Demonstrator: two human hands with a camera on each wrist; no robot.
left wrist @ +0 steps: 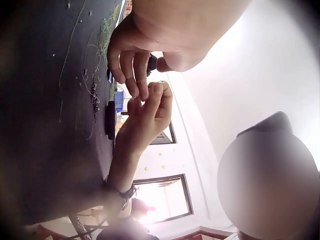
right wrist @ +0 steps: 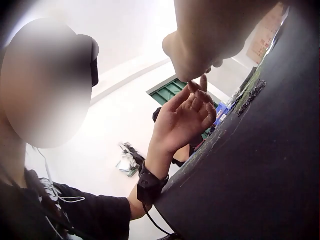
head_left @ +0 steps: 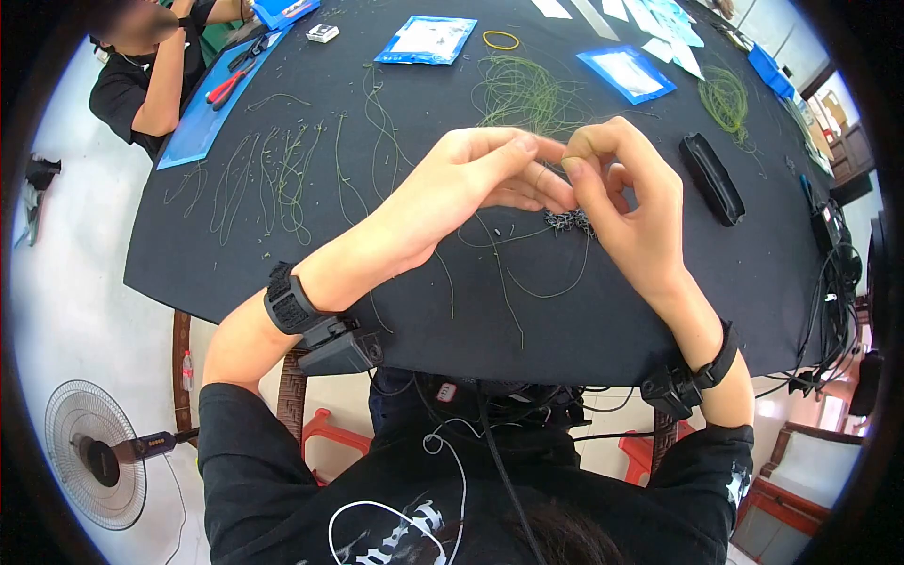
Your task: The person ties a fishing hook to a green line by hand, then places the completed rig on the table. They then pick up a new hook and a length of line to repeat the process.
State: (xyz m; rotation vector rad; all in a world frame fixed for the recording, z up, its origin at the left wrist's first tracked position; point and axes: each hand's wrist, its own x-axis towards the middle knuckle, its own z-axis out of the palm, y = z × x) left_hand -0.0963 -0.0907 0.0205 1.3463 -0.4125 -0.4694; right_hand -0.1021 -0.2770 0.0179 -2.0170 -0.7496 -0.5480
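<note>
Above the black table (head_left: 424, 311), my two hands meet at the fingertips. My left hand (head_left: 471, 174) has its fingers stretched toward the right hand, thumb lying near the index finger. My right hand (head_left: 631, 193) brings thumb and index tips together in a pinch on what looks like a fine green thread, mostly hidden by the fingers; I cannot tell how it runs. Below the hands lies a small pile of dark grey pieces (head_left: 568, 221), with loose green thread (head_left: 556, 294) curving out beside it. A tangled heap of green thread (head_left: 527, 94) spreads just beyond the hands.
Cut green threads (head_left: 268, 179) lie across the table's left side. A black open case (head_left: 712, 179) sits to the right, near another thread coil (head_left: 723, 99). Blue-edged packets (head_left: 427, 40) and a yellow ring (head_left: 501, 40) lie farther back. Red-handled pliers (head_left: 226, 89) rest near another person (head_left: 141, 85).
</note>
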